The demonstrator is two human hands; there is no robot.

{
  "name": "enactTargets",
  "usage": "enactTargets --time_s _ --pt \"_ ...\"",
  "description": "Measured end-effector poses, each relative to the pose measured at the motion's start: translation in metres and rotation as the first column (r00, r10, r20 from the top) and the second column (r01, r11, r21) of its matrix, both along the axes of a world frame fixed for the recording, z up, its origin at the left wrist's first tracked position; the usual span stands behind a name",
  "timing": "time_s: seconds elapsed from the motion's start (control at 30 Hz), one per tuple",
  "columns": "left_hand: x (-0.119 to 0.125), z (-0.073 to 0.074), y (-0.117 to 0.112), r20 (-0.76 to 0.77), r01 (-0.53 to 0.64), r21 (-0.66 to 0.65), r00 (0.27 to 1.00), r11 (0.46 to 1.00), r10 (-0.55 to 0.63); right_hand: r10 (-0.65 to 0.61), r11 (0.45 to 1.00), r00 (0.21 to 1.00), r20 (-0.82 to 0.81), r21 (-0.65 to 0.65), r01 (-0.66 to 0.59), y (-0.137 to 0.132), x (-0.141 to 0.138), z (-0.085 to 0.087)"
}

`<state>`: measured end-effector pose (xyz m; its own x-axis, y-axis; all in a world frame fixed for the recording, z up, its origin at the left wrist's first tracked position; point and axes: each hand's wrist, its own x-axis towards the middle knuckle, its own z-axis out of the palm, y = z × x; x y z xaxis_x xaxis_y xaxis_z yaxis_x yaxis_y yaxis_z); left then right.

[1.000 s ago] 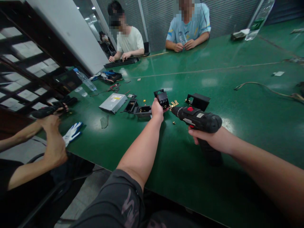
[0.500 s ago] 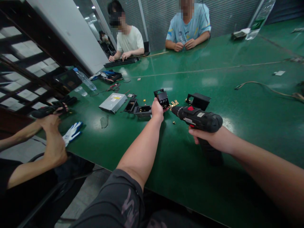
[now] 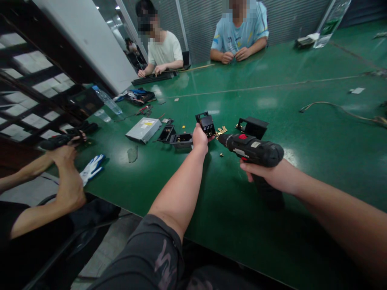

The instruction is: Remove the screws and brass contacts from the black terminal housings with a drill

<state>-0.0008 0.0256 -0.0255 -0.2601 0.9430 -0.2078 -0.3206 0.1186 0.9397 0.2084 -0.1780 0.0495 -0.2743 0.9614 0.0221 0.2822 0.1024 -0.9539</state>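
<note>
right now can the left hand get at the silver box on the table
Probably, though not freely: the left hand grips a small black part, and black housings lie between it and the silver box, low enough to pass over.

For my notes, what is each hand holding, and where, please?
Left hand grips a small black housing by its lower edge; right hand holds the cordless drill by its handle.

I see a green table (image 3: 272, 96) carrying a silver drive (image 3: 144, 129), black brackets (image 3: 177, 139), a black housing (image 3: 252, 127), a screw (image 3: 221, 154), a glove (image 3: 91, 169), a bottle (image 3: 107, 100), a cable (image 3: 332, 108).
</note>
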Motion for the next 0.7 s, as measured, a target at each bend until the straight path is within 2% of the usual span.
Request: enactTargets --time_s 0.7 --pt "0.0013 0.0018 0.0006 0.01 0.008 -0.001 1.0 1.0 -0.008 -0.026 1.0 0.999 -0.023 -0.014 0.026 0.0004 -0.0008 -0.0009"
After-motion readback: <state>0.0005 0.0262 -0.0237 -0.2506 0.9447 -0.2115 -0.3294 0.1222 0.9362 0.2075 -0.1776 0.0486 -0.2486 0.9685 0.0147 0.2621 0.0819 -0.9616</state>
